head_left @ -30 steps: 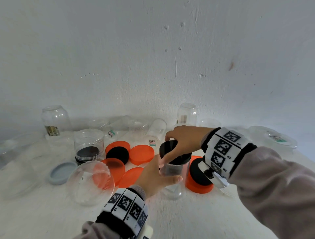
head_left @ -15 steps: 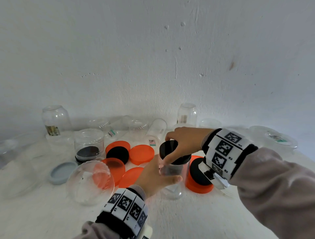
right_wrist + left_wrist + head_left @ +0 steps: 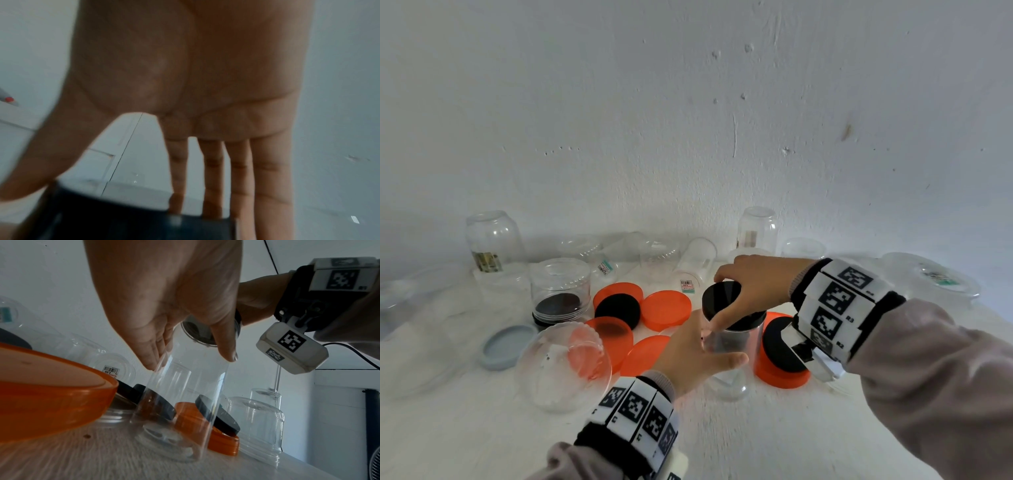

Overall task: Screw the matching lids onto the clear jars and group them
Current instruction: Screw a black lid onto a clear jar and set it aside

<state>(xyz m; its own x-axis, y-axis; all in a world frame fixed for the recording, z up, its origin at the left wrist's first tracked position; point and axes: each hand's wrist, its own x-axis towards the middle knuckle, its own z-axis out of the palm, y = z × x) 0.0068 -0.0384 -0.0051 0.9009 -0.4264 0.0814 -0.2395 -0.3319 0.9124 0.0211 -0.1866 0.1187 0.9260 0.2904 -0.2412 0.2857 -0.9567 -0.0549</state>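
A tall clear jar (image 3: 746, 339) stands upright on the white table. My left hand (image 3: 722, 349) grips its body, thumb in front and the other fingers behind. A black lid (image 3: 722, 294) sits on the jar's mouth, tilted a little. My right hand (image 3: 717, 299) comes from the right and pinches the lid's rim from above with thumb and fingers. The left wrist view looks up at the jar (image 3: 180, 394), with the left hand (image 3: 191, 356) round it and the lid (image 3: 195, 332) above. In the blurred right wrist view the fingers (image 3: 213, 194) reach down onto the lid (image 3: 133, 219).
Orange lids (image 3: 666, 308) and a loose black lid (image 3: 618, 308) lie left of the jar. To its right, another black lid rests on an orange lid (image 3: 780, 377). A clear bowl-like jar (image 3: 565, 366) and a grey lid (image 3: 505, 346) are front left. Several clear jars (image 3: 494, 240) line the wall.
Almost nothing has changed. My right hand has shifted very slightly on the black lid, and the left hand and the jar stay where they were.
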